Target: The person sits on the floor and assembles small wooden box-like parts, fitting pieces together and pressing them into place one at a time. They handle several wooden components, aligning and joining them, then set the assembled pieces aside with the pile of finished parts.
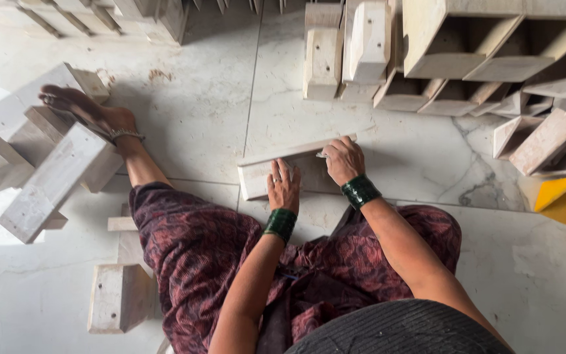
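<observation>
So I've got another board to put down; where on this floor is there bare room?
Bare tile lies between the outstretched foot and the stacked wooden blocks, beyond the board under both hands. More lies right of the right hand. The wooden pieces at left are crowded.

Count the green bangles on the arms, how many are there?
2. One green bangle sits on the left wrist, just behind the left hand pressing the wooden board. The other green bangle is on the right wrist, behind the right hand.
</observation>
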Demonstrator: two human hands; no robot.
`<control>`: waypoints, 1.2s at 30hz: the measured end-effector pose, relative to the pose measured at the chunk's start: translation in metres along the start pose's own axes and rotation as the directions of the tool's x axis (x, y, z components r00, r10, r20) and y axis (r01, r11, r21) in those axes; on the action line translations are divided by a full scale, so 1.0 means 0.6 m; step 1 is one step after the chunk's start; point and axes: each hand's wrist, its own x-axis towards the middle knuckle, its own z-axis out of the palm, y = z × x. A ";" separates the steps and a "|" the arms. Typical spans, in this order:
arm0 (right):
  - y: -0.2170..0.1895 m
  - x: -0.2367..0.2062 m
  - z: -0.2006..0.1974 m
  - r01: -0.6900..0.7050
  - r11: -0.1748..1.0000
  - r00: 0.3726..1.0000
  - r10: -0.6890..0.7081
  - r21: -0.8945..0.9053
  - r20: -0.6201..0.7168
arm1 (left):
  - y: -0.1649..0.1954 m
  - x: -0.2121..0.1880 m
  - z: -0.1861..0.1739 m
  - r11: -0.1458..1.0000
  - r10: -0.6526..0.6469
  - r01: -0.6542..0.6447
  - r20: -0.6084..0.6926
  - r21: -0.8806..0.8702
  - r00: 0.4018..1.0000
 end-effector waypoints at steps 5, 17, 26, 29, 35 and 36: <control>-0.009 -0.001 -0.010 -0.044 0.996 0.990 0.053 -0.076 0.130 | -0.001 -0.002 -0.006 1.000 0.005 -0.005 0.013 0.022 1.000; 0.005 0.003 -0.014 -0.070 0.996 0.995 0.065 0.059 0.082 | -0.002 -0.001 -0.004 1.000 0.006 -0.007 0.021 0.014 1.000; 0.015 0.004 -0.014 -0.099 0.994 0.990 0.092 0.056 0.108 | -0.005 0.000 -0.006 1.000 0.009 -0.009 0.001 0.014 1.000; 0.019 0.007 -0.017 -0.171 0.984 0.979 0.165 0.041 0.122 | -0.007 -0.002 -0.007 1.000 -0.002 0.003 0.023 -0.020 1.000; 0.024 0.006 -0.022 -0.230 0.970 0.942 0.204 0.073 0.266 | -0.007 -0.004 -0.007 0.999 0.008 -0.009 0.015 0.053 1.000; 0.025 0.006 -0.022 -0.191 0.977 0.963 0.167 0.096 0.213 | -0.006 -0.004 -0.007 0.999 0.008 -0.008 0.004 0.043 1.000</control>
